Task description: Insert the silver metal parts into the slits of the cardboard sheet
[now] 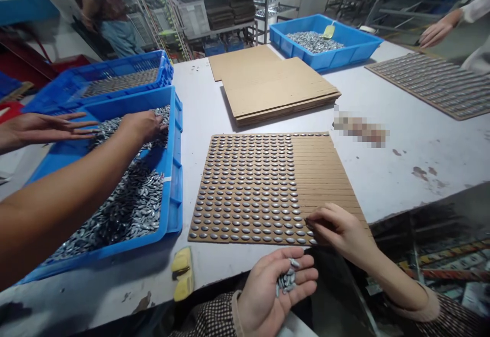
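Note:
My left hand (pixel 268 291) is palm up below the board, cupped around several small silver metal pieces (pixel 286 280) with pointed ends. One of them lies up by the fingers. My right hand (pixel 340 230) is at the board's lower right, thumb and forefinger pinched on a small dark-looking metal piece (pixel 308 221) at the end of a row. The grooved brown board (pixel 325 173) lies flat on the table. Rows of oval metal pieces (pixel 248 189) cover its left and middle; bare grooves show on the right.
Another person's hands (pixel 141 126) reach over a blue bin (pixel 174 173) of loose metal pieces at left. Stacked brown boards (pixel 279 87) lie behind mine. A second blue bin (pixel 325 61) holds a scoop (pixel 329 31). A yellow tool (pixel 182 274) sits near the front edge.

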Motion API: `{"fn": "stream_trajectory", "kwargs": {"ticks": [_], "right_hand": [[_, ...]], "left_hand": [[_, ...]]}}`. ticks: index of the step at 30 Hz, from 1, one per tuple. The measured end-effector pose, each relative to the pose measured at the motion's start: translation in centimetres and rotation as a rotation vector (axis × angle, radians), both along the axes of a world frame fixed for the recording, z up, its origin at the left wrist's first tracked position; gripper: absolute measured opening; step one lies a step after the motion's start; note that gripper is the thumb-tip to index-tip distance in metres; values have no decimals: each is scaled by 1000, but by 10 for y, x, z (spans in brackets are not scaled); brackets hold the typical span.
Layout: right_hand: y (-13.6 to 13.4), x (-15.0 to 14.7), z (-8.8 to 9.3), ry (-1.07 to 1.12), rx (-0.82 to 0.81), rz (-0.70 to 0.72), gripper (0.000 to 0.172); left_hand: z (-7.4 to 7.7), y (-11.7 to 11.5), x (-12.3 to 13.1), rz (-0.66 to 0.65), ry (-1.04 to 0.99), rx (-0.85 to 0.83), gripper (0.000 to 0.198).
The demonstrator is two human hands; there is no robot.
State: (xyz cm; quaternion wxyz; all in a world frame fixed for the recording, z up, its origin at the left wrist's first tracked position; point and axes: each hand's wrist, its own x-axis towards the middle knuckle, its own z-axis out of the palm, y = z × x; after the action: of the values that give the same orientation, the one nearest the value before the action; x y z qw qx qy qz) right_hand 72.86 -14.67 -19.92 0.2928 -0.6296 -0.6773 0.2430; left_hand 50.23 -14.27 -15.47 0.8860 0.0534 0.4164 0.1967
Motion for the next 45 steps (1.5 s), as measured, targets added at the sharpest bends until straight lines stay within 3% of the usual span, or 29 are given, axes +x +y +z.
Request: {"fn": "stream_trajectory", "kwargs": {"ticks": [6,10,13,20,25,31,34,38,41,45], "right_hand": [[10,3,6,-129,-128,47,11],[19,6,10,-128,-186,69,10],[19,7,12,-103,-176,88,11],[-19,-19,31,154,57,40,13],[-35,-45,36,16,299,157,28],[-34,-44,30,-116,437,171,39],[-27,-30,30,-79,412,157,37],[-9,-2,25,-67,254,114,23],[6,13,16,-102,176,169,19],[17,16,4,-205,163,239,20]], "left_hand": [[-2,0,6,-61,15,56,14],[-3,2,9,-98,24,127,18],[-4,5,12,-49,42,160,19],[-1,11,14,39,17,172,18],[-2,8,18,106,-30,209,10],[0,11,25,105,-54,208,11],[8,20,24,78,-35,164,16],[16,34,17,122,-5,106,28],[16,38,10,149,24,125,27],[11,32,5,88,42,117,25]]}}
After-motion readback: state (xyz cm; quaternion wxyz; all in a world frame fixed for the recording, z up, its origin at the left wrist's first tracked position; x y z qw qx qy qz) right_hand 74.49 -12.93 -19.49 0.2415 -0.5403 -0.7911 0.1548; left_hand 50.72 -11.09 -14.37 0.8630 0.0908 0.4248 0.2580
